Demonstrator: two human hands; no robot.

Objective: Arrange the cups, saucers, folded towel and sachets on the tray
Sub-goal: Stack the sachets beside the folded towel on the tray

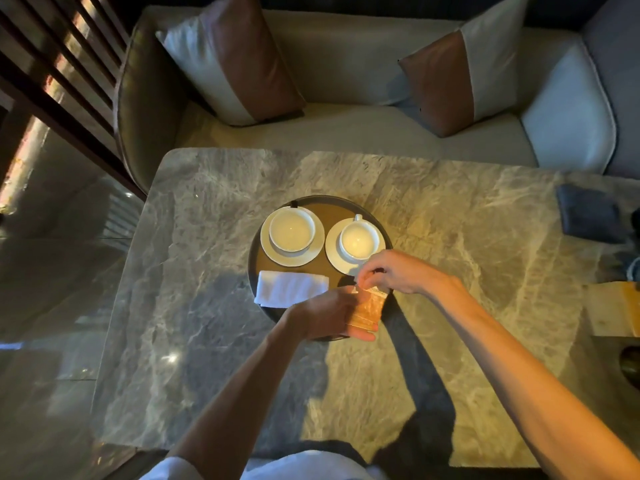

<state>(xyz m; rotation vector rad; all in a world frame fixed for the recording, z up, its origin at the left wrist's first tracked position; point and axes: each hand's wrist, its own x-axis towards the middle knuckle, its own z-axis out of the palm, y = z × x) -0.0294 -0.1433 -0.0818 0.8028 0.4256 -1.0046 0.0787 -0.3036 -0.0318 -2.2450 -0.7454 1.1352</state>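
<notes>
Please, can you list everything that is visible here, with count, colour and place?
tray: one, dark rim, on the table
cups: two, white, one on each saucer
saucers: two, white, tray's far half
towel: one, white, folded, tray's near left
sachets: one stack, orange, over tray's near edge
table: one, grey marble
sofa: one, beige, behind the table
cushions: two, brown and white, on the sofa
cloth: one, dark, table's right edge
left hand: holds the sachets
right hand: pinches the sachets' top
</notes>
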